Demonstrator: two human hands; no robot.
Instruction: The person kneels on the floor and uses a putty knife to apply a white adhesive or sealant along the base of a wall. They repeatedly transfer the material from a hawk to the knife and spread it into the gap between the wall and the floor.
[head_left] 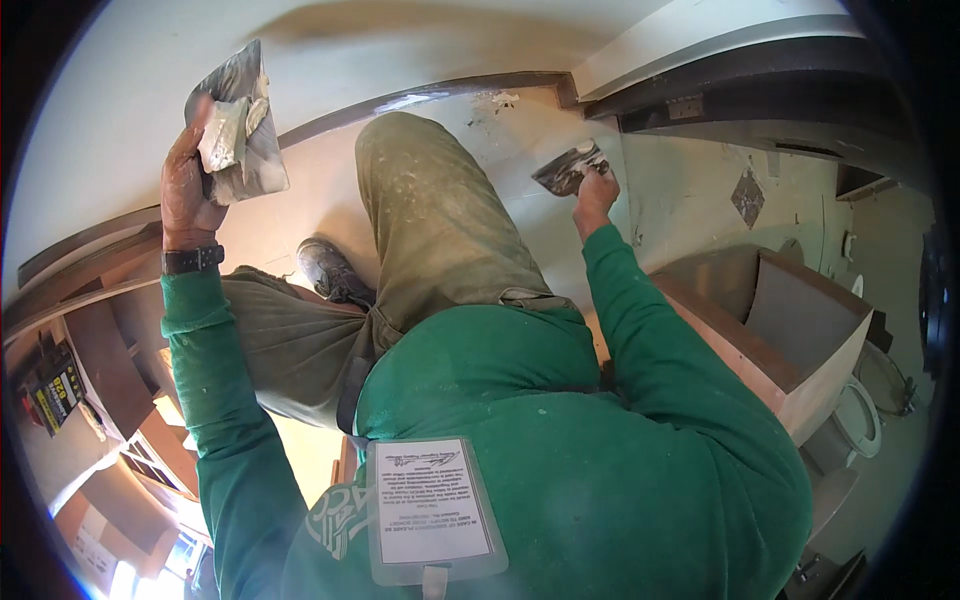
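Note:
My left hand is raised at the upper left, closed on the edge of a flat grey plate. White filler lies in a thick lump on this plate, close to my thumb. Over to the right, my right hand grips a broad putty knife with its blade toward the left. Pale smears mark the blade, while the handle is hidden in my fingers. The two tools are well apart, on either side of my bent knee.
A dark trim strip runs along the foot of the pale wall. At the right stand a wooden cabinet and a toilet. Wooden shelving is on the left. My shoe rests on the floor.

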